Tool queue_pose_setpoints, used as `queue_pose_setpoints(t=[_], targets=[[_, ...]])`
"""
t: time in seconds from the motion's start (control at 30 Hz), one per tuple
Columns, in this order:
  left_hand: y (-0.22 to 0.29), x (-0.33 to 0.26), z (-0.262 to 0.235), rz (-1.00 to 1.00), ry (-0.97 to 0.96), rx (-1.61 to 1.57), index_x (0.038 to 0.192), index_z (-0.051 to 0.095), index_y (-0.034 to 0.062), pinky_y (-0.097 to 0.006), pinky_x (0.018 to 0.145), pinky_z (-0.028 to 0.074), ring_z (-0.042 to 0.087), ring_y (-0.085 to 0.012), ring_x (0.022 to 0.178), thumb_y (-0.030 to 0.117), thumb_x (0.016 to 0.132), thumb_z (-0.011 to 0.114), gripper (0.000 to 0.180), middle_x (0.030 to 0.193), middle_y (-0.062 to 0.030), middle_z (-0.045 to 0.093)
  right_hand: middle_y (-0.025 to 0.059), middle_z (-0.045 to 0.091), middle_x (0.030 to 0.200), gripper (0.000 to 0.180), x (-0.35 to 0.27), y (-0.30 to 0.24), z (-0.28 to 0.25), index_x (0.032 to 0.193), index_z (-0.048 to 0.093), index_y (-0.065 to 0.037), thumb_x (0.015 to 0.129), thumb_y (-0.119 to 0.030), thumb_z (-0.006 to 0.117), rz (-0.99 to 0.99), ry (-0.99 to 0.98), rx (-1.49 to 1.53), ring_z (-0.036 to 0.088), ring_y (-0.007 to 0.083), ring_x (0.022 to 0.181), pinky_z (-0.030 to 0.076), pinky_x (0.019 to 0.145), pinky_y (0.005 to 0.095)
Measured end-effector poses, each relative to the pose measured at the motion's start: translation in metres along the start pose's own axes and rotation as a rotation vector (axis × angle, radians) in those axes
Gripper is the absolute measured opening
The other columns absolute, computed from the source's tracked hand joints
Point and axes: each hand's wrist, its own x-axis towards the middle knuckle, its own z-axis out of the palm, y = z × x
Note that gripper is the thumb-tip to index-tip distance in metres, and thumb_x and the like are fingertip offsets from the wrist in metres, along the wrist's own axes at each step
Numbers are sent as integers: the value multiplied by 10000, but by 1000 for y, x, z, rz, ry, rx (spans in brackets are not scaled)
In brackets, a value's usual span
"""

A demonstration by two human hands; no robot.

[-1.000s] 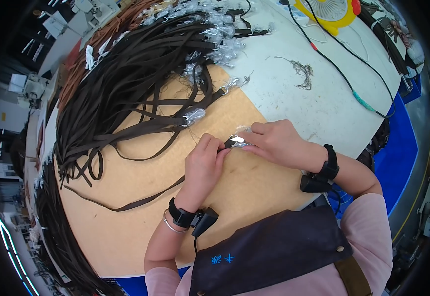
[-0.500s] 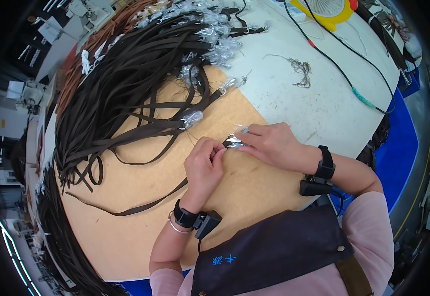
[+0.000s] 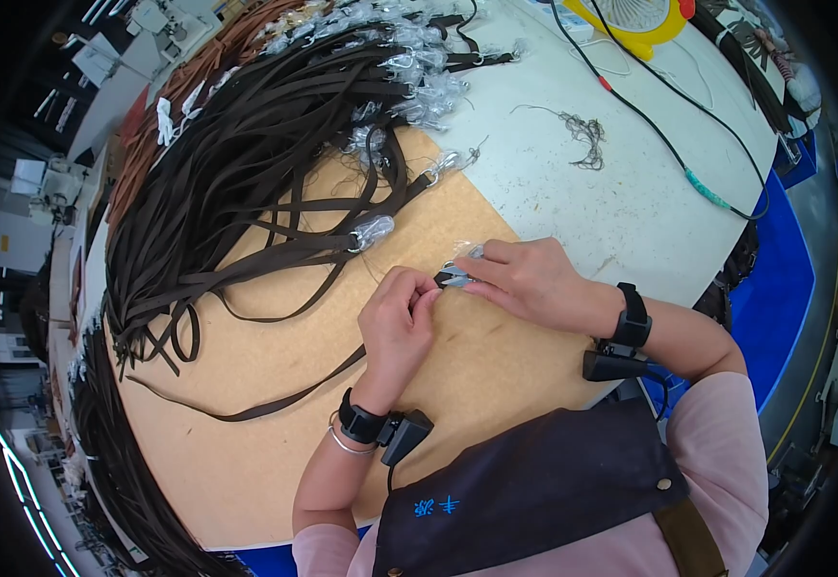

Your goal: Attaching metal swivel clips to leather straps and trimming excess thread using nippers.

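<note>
Bright centre, dark warped edges

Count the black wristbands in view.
2: the left wristband sits at the wrist of the left hand, the right wristband at the wrist of the right hand. Neither is hidden.

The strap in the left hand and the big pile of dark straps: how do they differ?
The held strap is one length, while the strap pile is a thick heap of many.
The held strap is pinched in the left hand; the strap pile lies with neither hand on it.
The held strap's tail makes one gentle curve; the strap pile's strands cross and overlap.
Straps in both are dark, narrow and flat.
</note>
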Motion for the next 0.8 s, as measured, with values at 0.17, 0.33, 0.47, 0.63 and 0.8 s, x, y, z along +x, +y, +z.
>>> queue_pose_setpoints(t=[0.17,0.33,0.47,0.63,0.8], targets=[[-2,-1,1,62,7,-18,861,613,-21,-281,595,429,545,-169,631,-78,828,671,88,820,-91,594,40,604,800,223,0,-1,0,1050,720,-113,901,-278,698,-70,27,-22,648,230,619,497,502,343],[-3,0,0,92,-1,6,866,611,-21,-284,599,438,556,-172,635,-87,832,662,90,827,-92,600,34,608,785,194,0,-2,0,1034,730,-111,905,-252,691,-79,22,-18,647,231,621,494,501,348],[-7,-2,-1,17,17,-48,903,614,-24,-251,627,460,571,-121,668,-62,886,651,56,816,-70,625,34,621,774,184,0,5,6,1007,751,-127,915,-271,683,1,53,158,645,243,622,499,515,366],[-12,-3,-1,-69,2,-96,922,609,-20,-279,641,480,599,-161,685,-38,905,645,43,811,-92,636,32,626,777,200,5,5,-2,1019,749,-144,919,-303,681,3,36,180,648,258,621,501,525,373],[-13,-3,1,-88,7,-115,915,603,-15,-324,631,488,627,-231,673,-38,886,652,61,813,-137,637,34,623,785,239,5,0,-4,1066,725,-136,926,-323,670,-26,-50,104,653,259,624,501,523,377]])
